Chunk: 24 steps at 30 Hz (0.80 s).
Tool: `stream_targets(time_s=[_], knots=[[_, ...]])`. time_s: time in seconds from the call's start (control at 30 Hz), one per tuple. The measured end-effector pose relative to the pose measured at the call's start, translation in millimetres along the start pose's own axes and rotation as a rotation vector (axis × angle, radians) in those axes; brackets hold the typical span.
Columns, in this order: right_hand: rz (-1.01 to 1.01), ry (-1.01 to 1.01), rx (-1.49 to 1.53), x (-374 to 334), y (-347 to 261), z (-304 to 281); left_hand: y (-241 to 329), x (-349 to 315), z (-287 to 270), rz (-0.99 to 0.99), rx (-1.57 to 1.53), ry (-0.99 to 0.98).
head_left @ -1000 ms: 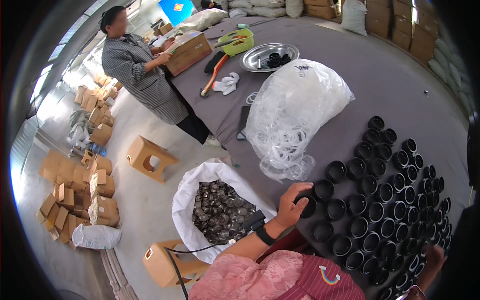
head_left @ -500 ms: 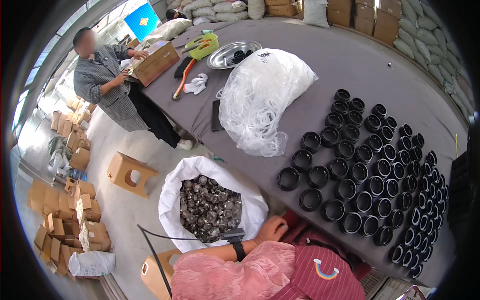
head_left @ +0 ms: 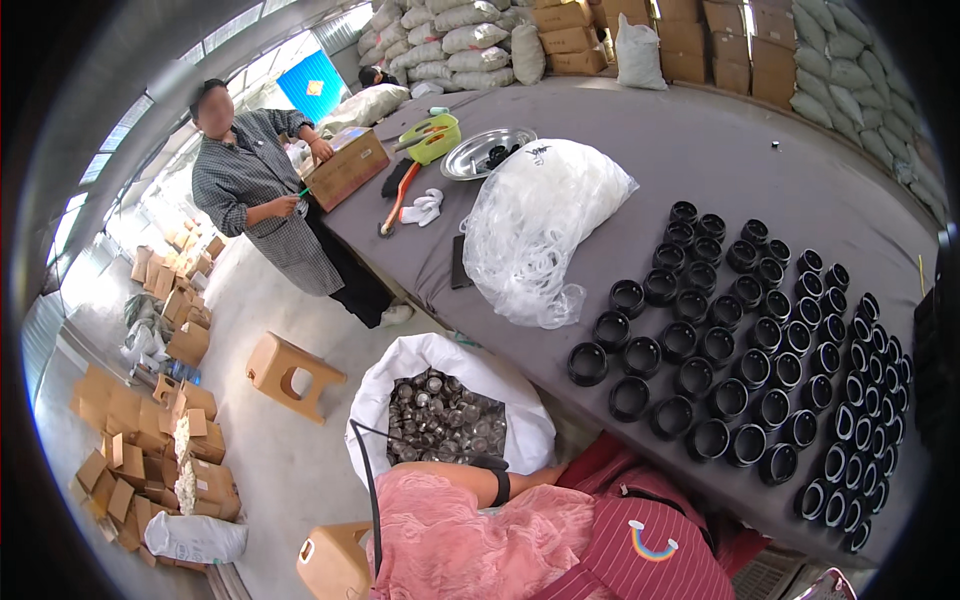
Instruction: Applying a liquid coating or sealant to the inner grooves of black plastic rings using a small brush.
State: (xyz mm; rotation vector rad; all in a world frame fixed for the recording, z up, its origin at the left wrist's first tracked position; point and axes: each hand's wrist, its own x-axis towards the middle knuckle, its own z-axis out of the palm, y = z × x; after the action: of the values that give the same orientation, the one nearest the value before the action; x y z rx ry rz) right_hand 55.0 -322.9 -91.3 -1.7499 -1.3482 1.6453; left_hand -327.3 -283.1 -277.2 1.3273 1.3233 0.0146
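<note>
My left forearm, with a black band [head_left: 501, 487] on the wrist, lies across my lap beside an open white sack [head_left: 528, 425]. My left hand [head_left: 546, 476] rests at my dark red clothing, just below the table edge; its fingers are hidden. Small round clear and dark pieces [head_left: 445, 415] fill the sack. My right hand is out of view. On the grey-covered table, black rings [head_left: 728, 398] stand in many rows at the right. A clear plastic bag [head_left: 550, 215] of transparent rings lies to their left.
Across the table corner a person [head_left: 265, 205] stands at a cardboard box [head_left: 347, 170]. A metal tray [head_left: 462, 160], a green basket [head_left: 436, 140], a white glove [head_left: 424, 207] and an orange-handled brush [head_left: 400, 197] lie nearby. A tan stool [head_left: 290, 372] stands beyond the sack.
The view has shifted, so the scene sits further right and mostly lower. My left hand has lowered toward my lap, and its fingers have gone out of sight. The person by the box has straightened slightly.
</note>
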Motion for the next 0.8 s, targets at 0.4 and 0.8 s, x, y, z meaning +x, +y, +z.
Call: stream_targets(time_s=[0.4, 0.8], knots=[[0.035, 0.029, -0.004, 4.6, 31.0, 5.8, 22.7, -9.9, 8.3, -0.114, 0.115, 0.105], [0.074, -0.047, 0.018, 30.3, 73.6, -7.9, 48.1, -31.5, 9.2, -0.289, 0.105, 0.327]])
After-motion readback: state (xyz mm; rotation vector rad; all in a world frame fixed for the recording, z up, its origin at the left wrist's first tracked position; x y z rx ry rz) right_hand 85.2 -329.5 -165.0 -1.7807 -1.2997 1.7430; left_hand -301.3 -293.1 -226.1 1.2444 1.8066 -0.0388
